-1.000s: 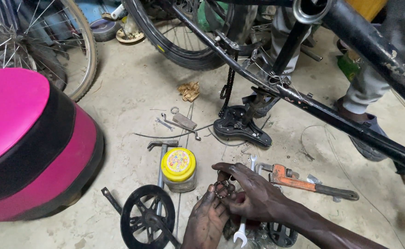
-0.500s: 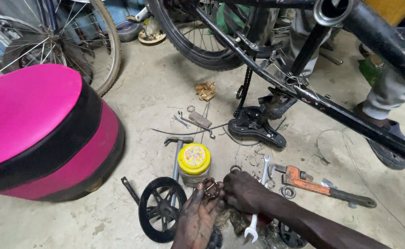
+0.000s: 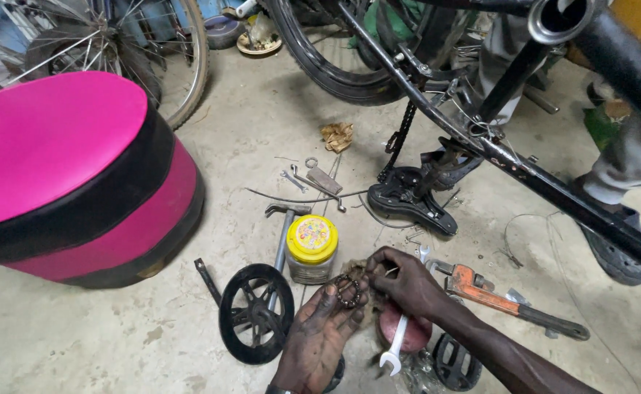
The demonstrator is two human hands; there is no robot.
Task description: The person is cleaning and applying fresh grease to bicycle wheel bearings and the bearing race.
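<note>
The left hand [image 3: 324, 332] lies open and flat, a greasy bearing ring [image 3: 347, 290] resting on its fingertips, while the right hand [image 3: 402, 279] seems to pinch something small beside it; balls could drop onto the gritty concrete floor [image 3: 262, 146] near the yellow-lidded jar [image 3: 311, 248].

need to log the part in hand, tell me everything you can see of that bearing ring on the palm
The bearing ring is a small dark, greasy circle of little balls held in a thin cage, metal by the look of it. It lies flat on the fingers of the open, grease-blackened left hand, palm up, low over the concrete floor. The right hand curls in beside it, its fingertips at the ring's edge. Whether any balls are missing is too small to tell.
</note>
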